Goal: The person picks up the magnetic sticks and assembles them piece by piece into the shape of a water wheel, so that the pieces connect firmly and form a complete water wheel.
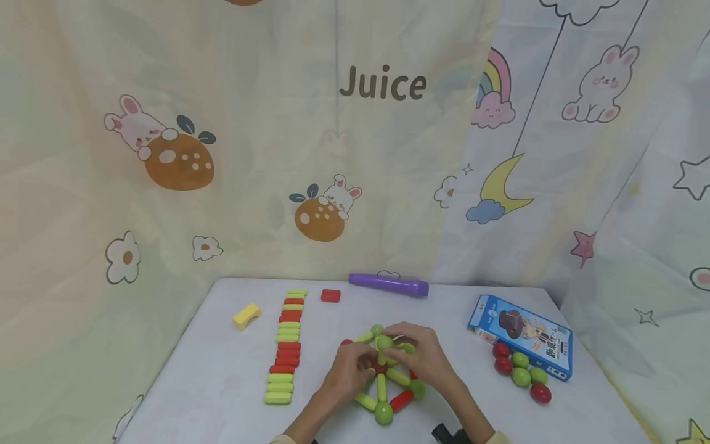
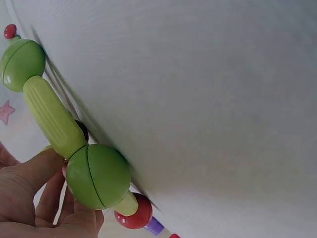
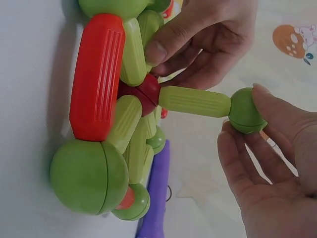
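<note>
The frame [image 1: 381, 388] sits on the table [image 1: 194, 401], an upright rod [image 3: 195, 102] rising from its red hub [image 3: 148, 94]. The right hand [image 1: 420, 356] pinches the top ball [image 3: 242, 111]; the left hand [image 1: 348, 369] pinches a rod beside the hub. It looks like light, stiff plastic, the smooth balls probably slippery; I'd hold the ribbed rods near the joints. By one box [image 1: 527, 333]: three red balls [image 1: 540, 393], three green balls [image 1: 521, 377]. Farther back: two red rods [image 1: 330, 299], one purple stick [image 1: 388, 283].

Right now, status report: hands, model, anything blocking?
Right hand pinching top green ball; left hand gripping frame near red hub. Stick upright at hub. Blue box apart, to the right.
</note>
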A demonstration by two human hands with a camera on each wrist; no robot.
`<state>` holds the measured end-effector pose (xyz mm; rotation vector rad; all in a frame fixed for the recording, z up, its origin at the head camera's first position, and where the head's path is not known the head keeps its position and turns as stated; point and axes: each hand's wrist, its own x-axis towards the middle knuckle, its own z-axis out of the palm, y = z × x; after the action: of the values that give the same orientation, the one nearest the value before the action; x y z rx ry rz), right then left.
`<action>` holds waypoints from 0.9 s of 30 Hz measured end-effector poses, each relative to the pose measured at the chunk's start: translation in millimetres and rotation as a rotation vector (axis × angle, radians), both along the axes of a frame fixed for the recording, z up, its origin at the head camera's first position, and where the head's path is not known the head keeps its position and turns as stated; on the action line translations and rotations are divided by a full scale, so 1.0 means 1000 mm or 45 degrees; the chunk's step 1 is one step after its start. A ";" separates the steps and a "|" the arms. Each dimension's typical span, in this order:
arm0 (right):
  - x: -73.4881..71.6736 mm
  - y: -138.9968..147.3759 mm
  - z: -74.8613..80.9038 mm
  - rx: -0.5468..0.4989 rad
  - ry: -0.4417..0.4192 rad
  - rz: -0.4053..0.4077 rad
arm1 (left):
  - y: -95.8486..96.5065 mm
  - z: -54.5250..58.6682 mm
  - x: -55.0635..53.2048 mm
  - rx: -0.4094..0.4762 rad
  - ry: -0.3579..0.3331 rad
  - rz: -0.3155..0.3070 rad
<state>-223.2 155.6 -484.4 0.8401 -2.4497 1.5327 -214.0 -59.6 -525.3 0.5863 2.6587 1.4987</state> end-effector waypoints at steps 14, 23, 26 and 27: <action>0.024 0.020 -0.014 -0.022 -0.186 -0.283 | -0.055 0.038 -0.067 -0.149 0.143 0.306; 0.032 0.011 -0.037 0.007 -0.210 -0.222 | -0.074 0.016 -0.125 -0.799 0.172 0.448; 0.028 0.009 -0.037 0.011 -0.185 -0.228 | -0.071 0.009 -0.130 -0.900 0.250 0.431; 0.027 0.008 -0.037 0.018 -0.179 -0.235 | -0.069 0.008 -0.131 -0.930 0.277 0.421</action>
<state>-195.9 163.8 -521.7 0.5061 -2.5550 1.5572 -345.3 -128.3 -517.6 0.2660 3.2775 0.4011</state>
